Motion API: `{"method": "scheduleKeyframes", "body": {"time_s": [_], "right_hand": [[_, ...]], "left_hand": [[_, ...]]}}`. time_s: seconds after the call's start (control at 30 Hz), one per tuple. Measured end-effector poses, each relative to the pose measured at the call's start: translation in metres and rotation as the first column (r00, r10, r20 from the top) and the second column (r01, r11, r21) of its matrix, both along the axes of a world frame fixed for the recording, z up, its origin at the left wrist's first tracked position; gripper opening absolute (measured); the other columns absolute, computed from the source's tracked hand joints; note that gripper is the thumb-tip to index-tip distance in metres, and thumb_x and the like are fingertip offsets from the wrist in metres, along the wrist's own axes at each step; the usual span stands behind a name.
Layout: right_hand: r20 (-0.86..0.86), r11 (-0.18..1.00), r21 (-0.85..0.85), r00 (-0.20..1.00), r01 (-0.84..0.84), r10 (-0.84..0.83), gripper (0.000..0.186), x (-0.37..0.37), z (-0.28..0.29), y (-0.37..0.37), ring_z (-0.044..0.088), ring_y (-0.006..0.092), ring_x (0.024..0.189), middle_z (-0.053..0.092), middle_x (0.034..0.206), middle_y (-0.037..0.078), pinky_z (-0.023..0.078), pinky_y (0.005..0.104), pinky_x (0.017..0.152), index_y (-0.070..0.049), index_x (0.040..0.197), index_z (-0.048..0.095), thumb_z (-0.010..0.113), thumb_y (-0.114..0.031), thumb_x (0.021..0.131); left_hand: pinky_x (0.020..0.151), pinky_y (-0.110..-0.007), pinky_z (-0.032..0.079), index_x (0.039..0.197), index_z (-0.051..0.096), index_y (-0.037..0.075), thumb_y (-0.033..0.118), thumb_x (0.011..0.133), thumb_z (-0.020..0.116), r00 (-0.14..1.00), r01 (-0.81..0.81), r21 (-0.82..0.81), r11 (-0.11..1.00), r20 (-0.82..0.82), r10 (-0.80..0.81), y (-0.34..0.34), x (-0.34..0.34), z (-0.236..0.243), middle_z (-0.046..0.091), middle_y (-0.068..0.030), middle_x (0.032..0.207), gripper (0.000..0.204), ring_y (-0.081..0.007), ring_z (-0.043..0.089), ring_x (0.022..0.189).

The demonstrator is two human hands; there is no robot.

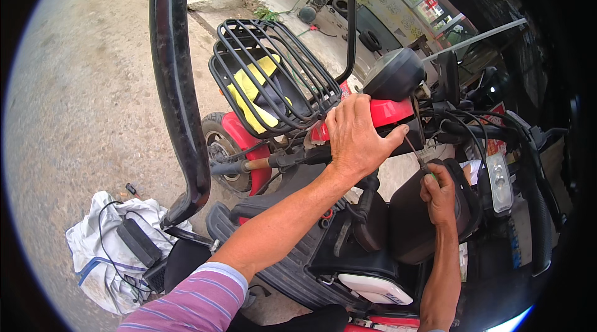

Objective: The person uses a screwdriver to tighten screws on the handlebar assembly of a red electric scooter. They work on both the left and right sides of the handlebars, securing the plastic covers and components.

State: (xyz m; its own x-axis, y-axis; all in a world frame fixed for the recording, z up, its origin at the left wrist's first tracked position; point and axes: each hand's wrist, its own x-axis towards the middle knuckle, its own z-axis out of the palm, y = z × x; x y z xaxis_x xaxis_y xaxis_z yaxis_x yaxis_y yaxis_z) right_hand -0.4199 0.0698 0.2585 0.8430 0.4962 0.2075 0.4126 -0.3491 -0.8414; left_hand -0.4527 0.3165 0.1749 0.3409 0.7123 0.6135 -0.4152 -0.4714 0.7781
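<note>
Red front cowl [393,110], just behind wire basket's [236,58] rear edge | left hand [356,136]: spread over it, seemingly bracing | right hand [439,191]: clenched round screwdriver [423,164], shaft slanting toward cowl's lower edge, perhaps for reach

My short fabric sleeve [193,301] is mauve-pink with pale and blue stripes, its cuff [230,272] light blue. The glossy curved plastic panel [392,111] and rounded plastic fender [237,130] are red. The metal-shafted screwdriver [411,147] shows green at its handle [430,173]. The barred metal basket [298,125] is black; the crumpled cloth [246,87], bright yellow. The rumpled sheet [93,226] is white, banded blue.
</note>
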Motion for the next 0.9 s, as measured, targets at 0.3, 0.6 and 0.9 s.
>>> {"method": "scheduleKeyframes", "body": {"time_s": [0.3,0.6,0.9], "right_hand": [[-0.005,1.0,-0.021,1.0,-0.015,0.015,0.026,0.005,-0.004,-0.003,0.042,0.0061,0.058,0.048,0.071,-0.002,0.034,0.0225,0.053,-0.003,0.118,0.059,0.065,-0.017,0.097],[0.167,0.96,-0.262,0.984,0.102,-0.059,0.022,-0.012,0.011,0.012,0.056,0.0081,0.07,0.062,0.089,0.003,0.046,0.0231,0.064,0.0,0.113,0.06,0.065,-0.006,0.092],[0.352,0.909,-0.381,0.936,0.17,-0.027,0.024,-0.032,0.017,0.026,0.061,0.0107,0.077,0.066,0.094,0.006,0.05,0.0268,0.07,0.003,0.113,0.058,0.061,-0.006,0.091]], "left_hand": [[0.1,-0.047,0.04,0.124,0.052,-0.002,0.038,0.07,0.084,0.992,0.059,-0.005,0.998,0.111,-0.059,0.003,-0.003,-0.009,0.055,-0.0191,0.118,0.075,-0.037,0.053,0.115],[0.09,-0.043,0.051,0.118,0.06,0.001,0.039,0.082,0.079,0.962,0.251,0.297,0.921,0.025,-0.271,0.058,-0.005,-0.024,0.061,-0.0169,0.111,0.055,-0.0358,0.062,0.103],[0.08,-0.043,0.055,0.111,0.063,0.0,0.035,0.079,0.082,0.98,0.081,0.373,0.924,0.141,-0.142,0.056,-0.001,-0.029,0.066,-0.0157,0.102,0.051,-0.0355,0.066,0.093]]}}
